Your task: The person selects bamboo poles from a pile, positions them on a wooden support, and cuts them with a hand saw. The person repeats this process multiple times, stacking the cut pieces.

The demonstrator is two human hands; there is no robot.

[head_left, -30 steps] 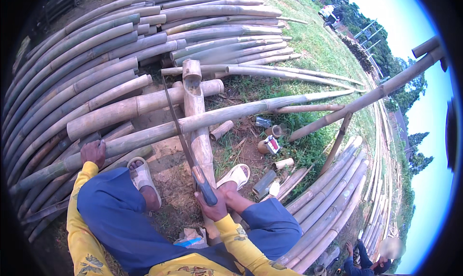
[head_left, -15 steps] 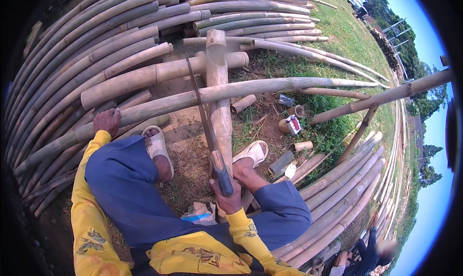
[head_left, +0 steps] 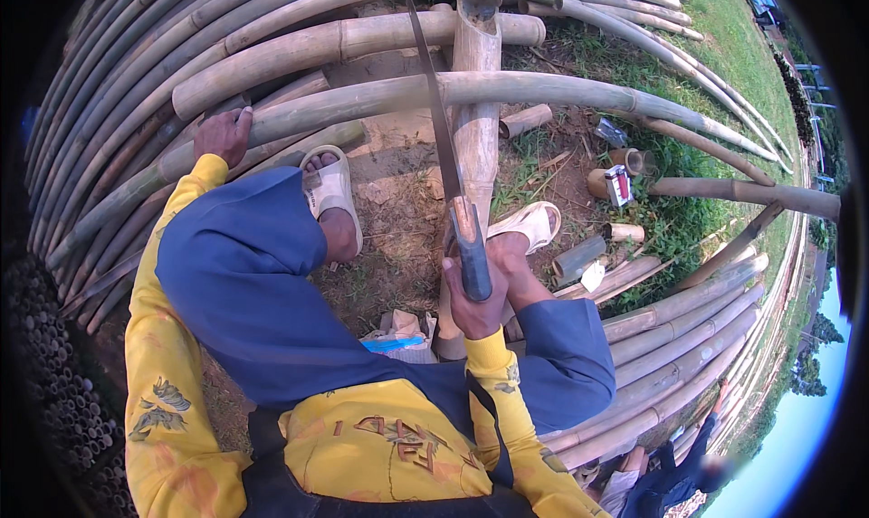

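My left hand [head_left: 224,138] is closed over the top of a long bamboo pole [head_left: 561,87], left of my knee. This pole lies across a thicker bamboo support [head_left: 475,138] with an opening near its far end. In my right hand [head_left: 475,305] is the dark handle of a handsaw [head_left: 439,111], fingers wrapped round it. Its long narrow blade points away from me and crosses the pole just left of the support. Whether the teeth have cut into the pole, I cannot tell.
Stacked bamboo poles [head_left: 118,93] fill the left side; more poles [head_left: 670,355] lie at right. A thick bamboo length [head_left: 272,61] lies beyond the held pole. Short offcuts [head_left: 579,257] and a red-and-white packet [head_left: 618,185] sit near my right foot. Another person [head_left: 670,473] is at lower right.
The whole view has shifted, so the pole, saw and my legs appear farther right, with the pole higher up. Both hands keep their grips, the left on the pole and the right on the handsaw.
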